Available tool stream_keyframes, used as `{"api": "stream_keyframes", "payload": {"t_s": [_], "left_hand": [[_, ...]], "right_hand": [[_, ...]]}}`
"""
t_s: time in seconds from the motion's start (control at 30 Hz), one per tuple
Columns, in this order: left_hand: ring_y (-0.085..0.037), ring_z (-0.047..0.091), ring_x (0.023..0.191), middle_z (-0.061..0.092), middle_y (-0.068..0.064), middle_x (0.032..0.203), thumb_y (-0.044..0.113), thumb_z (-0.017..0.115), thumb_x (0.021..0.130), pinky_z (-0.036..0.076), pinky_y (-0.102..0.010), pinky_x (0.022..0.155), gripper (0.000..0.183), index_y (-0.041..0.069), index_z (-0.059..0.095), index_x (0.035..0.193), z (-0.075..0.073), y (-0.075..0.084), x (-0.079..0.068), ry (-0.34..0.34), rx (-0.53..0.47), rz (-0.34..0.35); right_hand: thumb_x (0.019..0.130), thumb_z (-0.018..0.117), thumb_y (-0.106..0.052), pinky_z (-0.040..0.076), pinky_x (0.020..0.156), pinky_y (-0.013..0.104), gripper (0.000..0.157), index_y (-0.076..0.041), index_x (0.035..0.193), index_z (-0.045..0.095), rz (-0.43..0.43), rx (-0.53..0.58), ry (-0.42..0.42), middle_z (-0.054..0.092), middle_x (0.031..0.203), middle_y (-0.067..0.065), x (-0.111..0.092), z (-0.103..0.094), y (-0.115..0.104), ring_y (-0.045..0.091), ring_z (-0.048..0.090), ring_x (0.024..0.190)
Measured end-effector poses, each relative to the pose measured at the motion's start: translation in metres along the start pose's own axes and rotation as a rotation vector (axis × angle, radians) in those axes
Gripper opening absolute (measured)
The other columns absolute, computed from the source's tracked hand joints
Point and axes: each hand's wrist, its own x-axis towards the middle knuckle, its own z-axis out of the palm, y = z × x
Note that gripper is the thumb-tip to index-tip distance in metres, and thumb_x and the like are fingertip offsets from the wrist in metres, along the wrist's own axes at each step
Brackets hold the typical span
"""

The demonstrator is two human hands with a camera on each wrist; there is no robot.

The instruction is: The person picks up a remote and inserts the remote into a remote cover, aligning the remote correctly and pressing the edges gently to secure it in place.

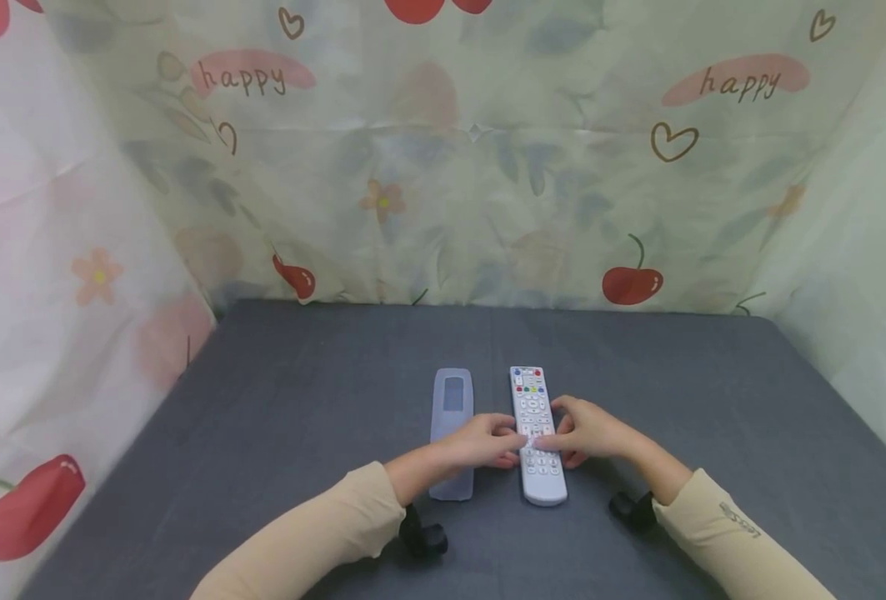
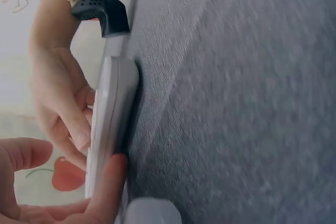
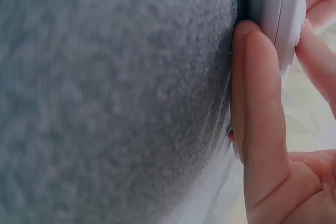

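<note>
White remote: lying buttons-up on the bench (image 1: 322, 375), just right of the lower centre of the frame (image 1: 543, 488).
Left hand: grasping the remote's left edge, a fingertip against its side; the thumb is over the buttons, contact unclear (image 1: 480, 440).
Right hand: pinching the right edge, thumb on the buttons, fingers along the side (image 1: 594, 429).
Step in hand: probably taking a two-handed hold on the remote.
Next move: seems to call for an even squeeze from both sides, so it would not slip or twist if raised.
Grey cover: left of the remote near the lower centre, apart from it and partly hidden by the left arm; perhaps a container for it (image 1: 450, 425).
Cover's contents: none visible; cannot tell whether it is hollow.
</note>
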Motion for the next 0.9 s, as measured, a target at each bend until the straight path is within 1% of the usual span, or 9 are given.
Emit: {"api": "stream_keyframes", "payload": {"t_s": [0.1, 0.2, 0.37, 0.57, 0.73, 0.9], "left_hand": [[-0.023, 0.067, 0.096, 0.061, -0.014, 0.114, 0.019, 0.057, 0.092, 0.055, -0.029, 0.081, 0.058, -0.006, 0.035, 0.139, 0.002, 0.0, -0.001, 0.009, -0.008, -0.016], [-0.021, 0.067, 0.092, 0.061, -0.012, 0.11, 0.017, 0.058, 0.091, 0.056, -0.028, 0.08, 0.059, -0.007, 0.033, 0.14, 0.002, 0.002, -0.001, 0.034, -0.043, -0.027], [-0.018, 0.064, 0.088, 0.059, -0.014, 0.108, 0.013, 0.057, 0.091, 0.056, -0.029, 0.079, 0.058, -0.007, 0.033, 0.14, -0.004, 0.007, -0.002, 0.084, -0.086, -0.009], [-0.015, 0.062, 0.079, 0.058, -0.013, 0.102, 0.014, 0.058, 0.089, 0.056, -0.031, 0.077, 0.058, -0.006, 0.034, 0.139, -0.015, 0.013, -0.006, 0.113, -0.07, 0.029], [-0.012, 0.06, 0.074, 0.054, -0.012, 0.099, 0.014, 0.058, 0.09, 0.057, -0.031, 0.077, 0.056, -0.004, 0.036, 0.138, -0.026, 0.016, -0.009, 0.11, -0.066, 0.055], [-0.013, 0.063, 0.074, 0.053, -0.014, 0.103, 0.016, 0.058, 0.09, 0.057, -0.032, 0.076, 0.056, -0.003, 0.035, 0.138, -0.039, 0.018, -0.014, 0.095, -0.039, 0.079]], "right_hand": [[0.079, 0.074, -0.036, 0.055, 0.056, 0.029, 0.085, 0.01, 0.135, 0.03, -0.007, 0.013, -0.004, 0.06, 0.077, 0.007, 0.0, 0.001, -0.001, 0.011, 0.06, 0.057], [0.078, 0.074, -0.035, 0.054, 0.056, 0.029, 0.084, 0.009, 0.135, 0.03, -0.028, 0.024, 0.001, 0.058, 0.077, 0.007, 0.0, 0.001, -0.002, 0.011, 0.059, 0.057], [0.077, 0.076, -0.034, 0.055, 0.058, 0.029, 0.083, 0.006, 0.134, 0.031, -0.07, 0.06, 0.024, 0.056, 0.078, 0.007, -0.001, 0.001, -0.011, 0.012, 0.059, 0.059], [0.077, 0.076, -0.032, 0.056, 0.059, 0.029, 0.08, 0.007, 0.132, 0.032, -0.102, 0.077, 0.055, 0.055, 0.079, 0.008, -0.003, 0.001, -0.029, 0.013, 0.057, 0.061], [0.078, 0.076, -0.029, 0.056, 0.06, 0.03, 0.075, 0.008, 0.129, 0.035, -0.139, 0.109, 0.074, 0.054, 0.079, 0.008, -0.002, 0.003, -0.038, 0.013, 0.057, 0.063], [0.079, 0.074, -0.028, 0.057, 0.06, 0.03, 0.071, 0.008, 0.128, 0.036, -0.175, 0.133, 0.076, 0.054, 0.081, 0.008, 0.0, 0.005, -0.044, 0.012, 0.059, 0.065]]}}
